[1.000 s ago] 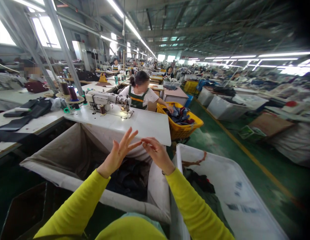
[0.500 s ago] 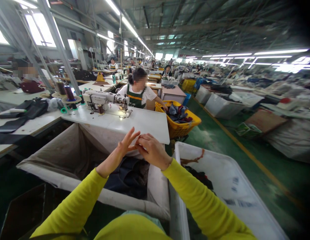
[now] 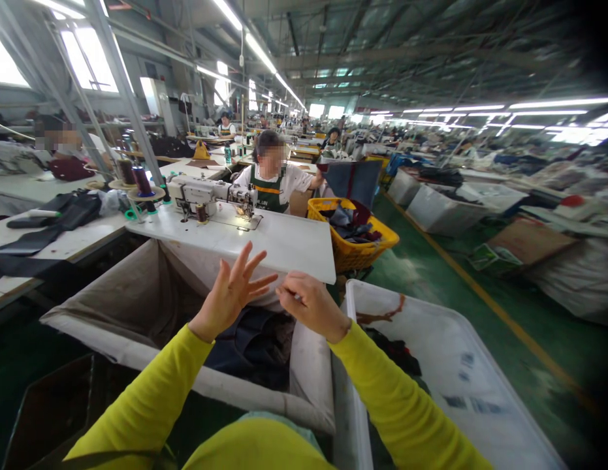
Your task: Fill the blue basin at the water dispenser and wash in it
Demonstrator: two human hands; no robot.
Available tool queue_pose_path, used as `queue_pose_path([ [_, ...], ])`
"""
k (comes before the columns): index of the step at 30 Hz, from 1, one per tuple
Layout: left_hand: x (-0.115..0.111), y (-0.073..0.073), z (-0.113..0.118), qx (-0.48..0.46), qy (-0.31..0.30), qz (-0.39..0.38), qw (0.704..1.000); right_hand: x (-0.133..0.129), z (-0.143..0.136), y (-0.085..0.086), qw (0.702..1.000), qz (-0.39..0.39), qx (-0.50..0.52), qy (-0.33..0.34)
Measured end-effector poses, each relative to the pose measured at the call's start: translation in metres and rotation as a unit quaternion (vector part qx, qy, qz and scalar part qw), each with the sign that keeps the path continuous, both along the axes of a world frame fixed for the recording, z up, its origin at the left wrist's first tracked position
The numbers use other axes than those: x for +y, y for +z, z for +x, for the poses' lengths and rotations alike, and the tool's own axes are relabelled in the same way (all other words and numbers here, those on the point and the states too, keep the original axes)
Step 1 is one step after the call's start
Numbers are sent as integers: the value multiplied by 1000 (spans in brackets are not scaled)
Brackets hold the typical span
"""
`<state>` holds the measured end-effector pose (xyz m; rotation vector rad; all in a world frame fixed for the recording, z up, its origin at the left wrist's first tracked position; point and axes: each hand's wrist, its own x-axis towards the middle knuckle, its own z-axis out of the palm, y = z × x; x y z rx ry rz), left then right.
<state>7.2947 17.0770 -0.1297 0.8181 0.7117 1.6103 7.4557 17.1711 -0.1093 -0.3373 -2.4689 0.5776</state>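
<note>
My left hand (image 3: pixel 234 287) is raised with its fingers spread and nothing in it. Just to its right, my right hand (image 3: pixel 311 301) has its fingers curled and pressed together; whether something small is between them cannot be made out. Both hands hang over a cloth-lined bin (image 3: pixel 112 326) that holds dark fabric (image 3: pixel 249 349). Beyond them stands a white sewing table (image 3: pixel 294 245) with a lit sewing machine (image 3: pixel 200 194) on it.
A white plastic tub (image 3: pixel 460 352) stands at the right. Across the table a person in a green apron (image 3: pixel 268 186) holds up a dark cloth (image 3: pixel 352 181) over a yellow basket (image 3: pixel 357 251). Thread cones (image 3: pixel 142 181) stand left of the machine.
My hands have moved apart, and the left fingers have spread wider while the right fingers have curled in. The person across the table has lifted a cloth out of the yellow basket.
</note>
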Motion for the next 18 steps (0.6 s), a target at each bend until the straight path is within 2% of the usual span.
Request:
queue_pose_path([
  [5,-2,-1,3,60,-1,15,998,5,-5,5,999,50,-10,18],
  [10,-1,-2,7,118,-6,61,991,10,-10,10,987,125,-102,10],
  [14,-1,-2,7,155,-9,70,985,11,-15,13,966,195,-168,20],
  [18,-1,-4,3,176,-15,60,982,7,-21,14,931,297,-207,46],
])
